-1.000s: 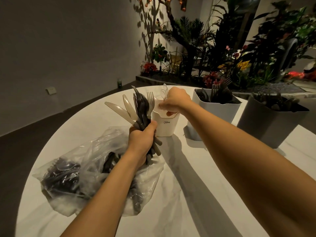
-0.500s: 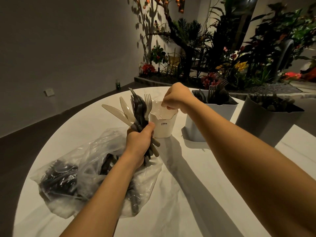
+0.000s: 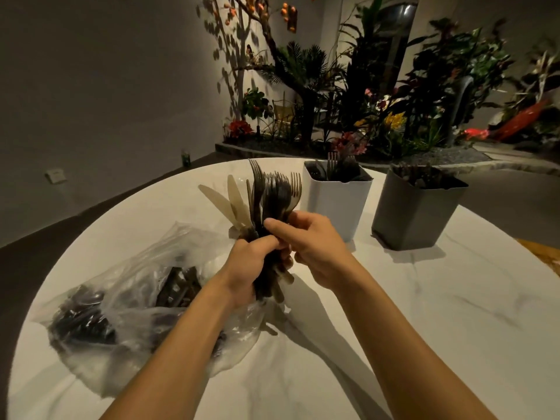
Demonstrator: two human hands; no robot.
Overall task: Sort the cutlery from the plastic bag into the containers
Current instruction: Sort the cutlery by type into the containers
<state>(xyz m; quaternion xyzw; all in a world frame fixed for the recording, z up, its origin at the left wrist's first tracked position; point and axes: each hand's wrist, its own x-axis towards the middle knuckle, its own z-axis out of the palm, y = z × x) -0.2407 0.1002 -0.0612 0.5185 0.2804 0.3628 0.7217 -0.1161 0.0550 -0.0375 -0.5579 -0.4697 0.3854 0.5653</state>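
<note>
The left hand (image 3: 251,268) grips the bunch of cutlery (image 3: 266,195) in the middle of the frame. The right hand (image 3: 315,250) has come back and pinches one piece there. I think that piece goes next into the white container (image 3: 336,207) or grey container (image 3: 415,216), upper right.

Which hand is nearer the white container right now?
Right. The right hand sits just in front of the white container, fingers pinching the cutlery bundle; the left hand grips that bundle farther left, by the plastic bag.
</note>
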